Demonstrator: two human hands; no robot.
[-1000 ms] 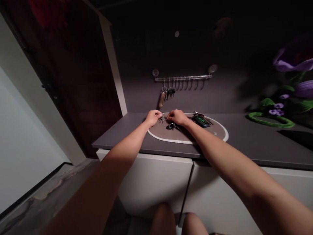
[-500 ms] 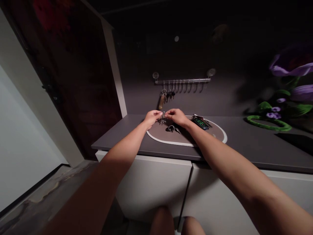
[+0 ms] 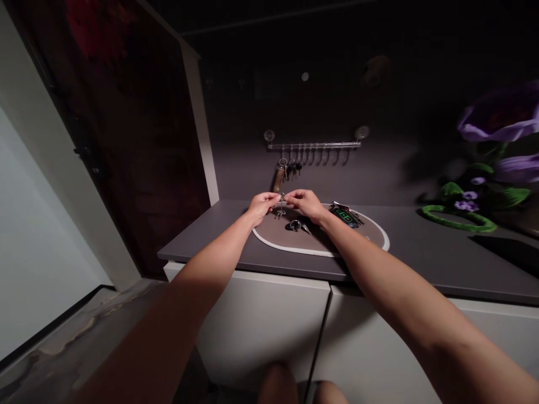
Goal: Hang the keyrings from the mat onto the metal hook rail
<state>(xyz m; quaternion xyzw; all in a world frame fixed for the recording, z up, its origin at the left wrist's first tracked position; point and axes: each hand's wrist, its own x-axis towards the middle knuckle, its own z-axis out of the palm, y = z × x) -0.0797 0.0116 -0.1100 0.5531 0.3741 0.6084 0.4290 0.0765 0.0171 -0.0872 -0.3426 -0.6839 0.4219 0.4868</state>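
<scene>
My left hand (image 3: 263, 205) and my right hand (image 3: 306, 203) meet above the left part of an oval brown mat (image 3: 295, 252) with a white rim. Both pinch a small metal key ring (image 3: 282, 197) between thumb and fingers. Several small keys (image 3: 279, 214) dangle below it. On the mat just in front of the hands lies another ring with keys (image 3: 295, 225). Right of my right hand is a pile of keys with a dark, green-marked item (image 3: 345, 215).
Behind the hands, a clear hook rail (image 3: 315, 146) on the wall holds a brown key fob (image 3: 278, 179) and several keys (image 3: 293, 167) at its left end. Purple flowers with a green ring base (image 3: 458, 219) stand at the right of the dark counter (image 3: 202, 229).
The whole view has shifted slightly, so the counter and rail appear a little lower. Both hands stay pinched on the key ring, with the keys hanging under it.
</scene>
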